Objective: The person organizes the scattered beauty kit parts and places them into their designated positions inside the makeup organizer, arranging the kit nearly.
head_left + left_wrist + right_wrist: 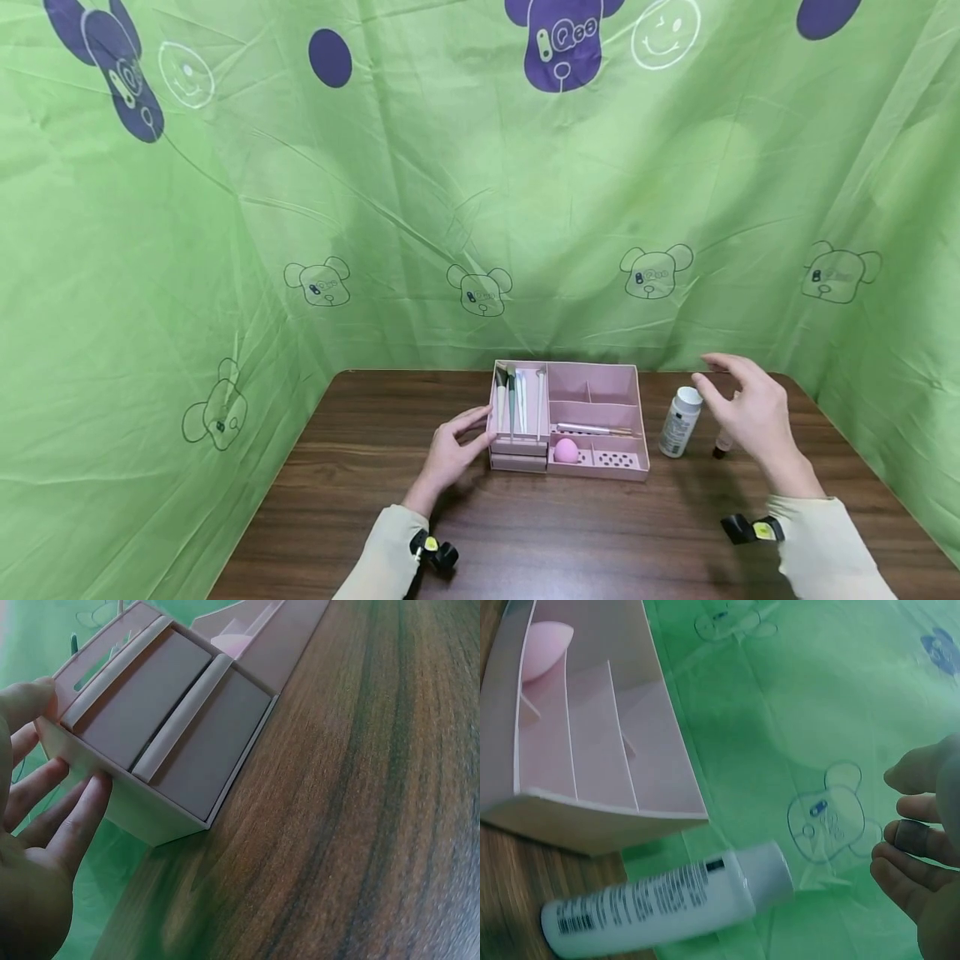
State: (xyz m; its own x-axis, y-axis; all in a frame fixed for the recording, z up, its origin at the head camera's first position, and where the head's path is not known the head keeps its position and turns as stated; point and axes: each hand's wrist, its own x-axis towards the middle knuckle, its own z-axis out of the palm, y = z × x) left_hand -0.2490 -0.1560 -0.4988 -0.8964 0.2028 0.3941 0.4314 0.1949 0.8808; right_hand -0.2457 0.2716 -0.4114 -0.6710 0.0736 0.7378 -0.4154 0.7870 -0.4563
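Note:
My left hand (450,454) touches the left side of a pink makeup organizer (517,465). In the left wrist view its thumb lies at the top front corner, beside two closed drawers (146,690), and the extended fingers meet the side wall. My right hand (753,417) is raised at the right with thumb and fingers apart, nothing seen between them. A white bottle (678,425) with a white cap stands between that hand and the organizer. Below the right hand, a small tube with a dark end (722,452) is partly hidden by it.
Makeup brushes (512,404) stand in the organizer's left section. Thin brushes (592,429) lie in the middle compartment, and a pink sponge (566,451) sits in front. Green printed cloth (480,208) surrounds the brown wooden table (570,533).

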